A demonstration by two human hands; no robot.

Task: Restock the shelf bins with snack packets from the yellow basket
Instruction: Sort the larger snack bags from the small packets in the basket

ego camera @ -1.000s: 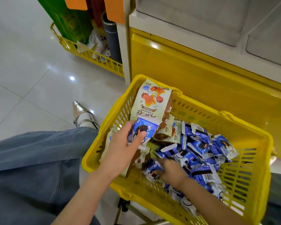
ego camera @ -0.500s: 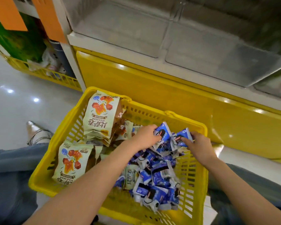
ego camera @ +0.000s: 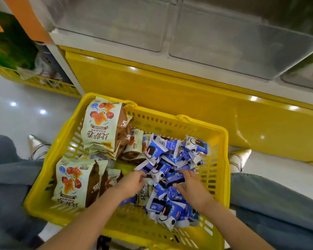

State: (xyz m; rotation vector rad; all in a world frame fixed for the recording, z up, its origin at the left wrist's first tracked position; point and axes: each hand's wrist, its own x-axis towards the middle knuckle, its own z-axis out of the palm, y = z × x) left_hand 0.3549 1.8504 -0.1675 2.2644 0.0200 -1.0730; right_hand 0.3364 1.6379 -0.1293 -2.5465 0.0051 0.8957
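The yellow basket [ego camera: 179,121] sits in front of me between my knees. Its right half holds a heap of several small blue snack packets [ego camera: 167,150]. Large cream packets [ego camera: 99,127] lean at its left side, one [ego camera: 70,179] lying nearer me. My left hand [ego camera: 131,182] reaches into the middle of the heap, fingers curled round blue packets at its tips. My right hand [ego camera: 190,183] digs into the heap beside it and grips blue packets. Clear shelf bins [ego camera: 119,24] stand above, behind the basket.
A yellow shelf base [ego camera: 170,91] runs behind the basket. A second clear bin [ego camera: 233,37] sits to the right. Another yellow basket [ego camera: 43,82] with goods stands at the far left on the glossy white floor. My denim-clad legs flank the basket.
Both hands held blue packets at the far side of the basket half a second ago; now they have dropped back into the near middle of the heap. The view tilted upward toward the bins.
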